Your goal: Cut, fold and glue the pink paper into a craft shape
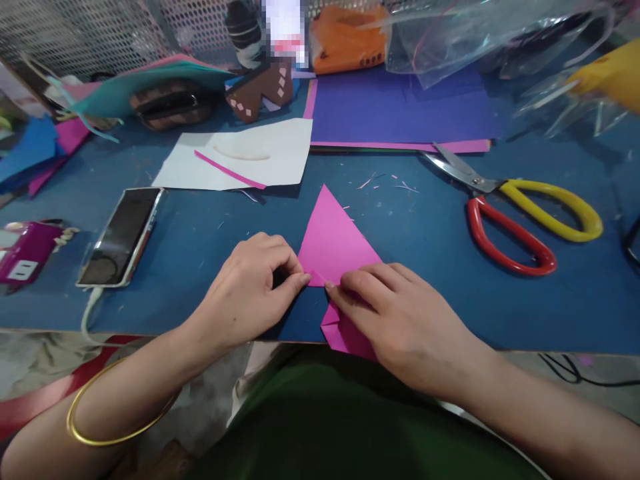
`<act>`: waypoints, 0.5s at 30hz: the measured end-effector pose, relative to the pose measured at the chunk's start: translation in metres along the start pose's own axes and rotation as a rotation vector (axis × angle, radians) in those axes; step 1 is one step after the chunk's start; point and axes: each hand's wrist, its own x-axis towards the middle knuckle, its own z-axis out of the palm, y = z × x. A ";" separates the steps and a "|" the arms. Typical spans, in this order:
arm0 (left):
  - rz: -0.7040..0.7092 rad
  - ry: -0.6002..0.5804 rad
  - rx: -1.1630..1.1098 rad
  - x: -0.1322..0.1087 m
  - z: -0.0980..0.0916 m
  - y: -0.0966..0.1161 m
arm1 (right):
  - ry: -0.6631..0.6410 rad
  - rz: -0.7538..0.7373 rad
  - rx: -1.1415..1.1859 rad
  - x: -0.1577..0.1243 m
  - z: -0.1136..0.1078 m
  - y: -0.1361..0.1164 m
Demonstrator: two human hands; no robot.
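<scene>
My left hand (250,280) pinches the folded corner of the pink paper (333,240), light and easily creased, while my right hand (400,320), fingers extended, presses it to the bench (425,227).

A bright pink folded paper (333,243) lies on a deep blue table (430,227). The scissors (520,213) have one yellow handle, one red handle and silver blades. A white sheet (280,150) carries a thin pink strip (227,170). Behind it lie purple paper (400,107) and an orange bag (345,40). A phone (123,233) has a black screen and pale edging. At the left are a magenta box (25,250), teal paper (150,80) and a brown pouch (173,103), perhaps checked; a brown card shape (263,90) bears small pale pink squares. A gold bangle (115,417) and a dark green garment (350,427) fill the foreground. A grey mesh screen (100,27) dotted with round holes backs the scene.
</scene>
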 end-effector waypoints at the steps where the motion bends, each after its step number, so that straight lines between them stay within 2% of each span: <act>1: 0.001 -0.007 0.003 0.000 -0.001 0.000 | 0.000 -0.001 0.000 0.000 0.000 0.000; 8: 0.021 -0.020 0.069 -0.001 -0.001 0.002 | 0.011 -0.014 -0.008 0.000 -0.001 -0.001; 15: -0.006 0.038 0.046 -0.002 0.004 0.000 | 0.001 -0.017 -0.019 0.000 0.000 0.001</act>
